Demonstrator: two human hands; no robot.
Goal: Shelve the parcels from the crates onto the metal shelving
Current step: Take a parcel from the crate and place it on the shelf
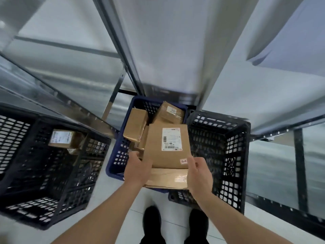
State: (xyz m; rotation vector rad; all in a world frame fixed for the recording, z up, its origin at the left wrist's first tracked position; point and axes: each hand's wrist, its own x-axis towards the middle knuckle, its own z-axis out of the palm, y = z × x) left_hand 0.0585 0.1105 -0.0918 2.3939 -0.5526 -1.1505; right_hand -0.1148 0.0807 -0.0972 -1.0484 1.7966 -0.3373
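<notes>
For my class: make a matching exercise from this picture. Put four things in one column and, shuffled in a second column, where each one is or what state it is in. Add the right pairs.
Things
1. Parcel marked 705
2. Flat parcel
3. Left crate
4. Right crate

Places or states
A. Held by both hands
B. Black, holds one labelled box
C. At the far end of the blue crate
D. Black, no parcel visible inside

Pairs: 1-C, 2-A, 3-B, 4-D
</notes>
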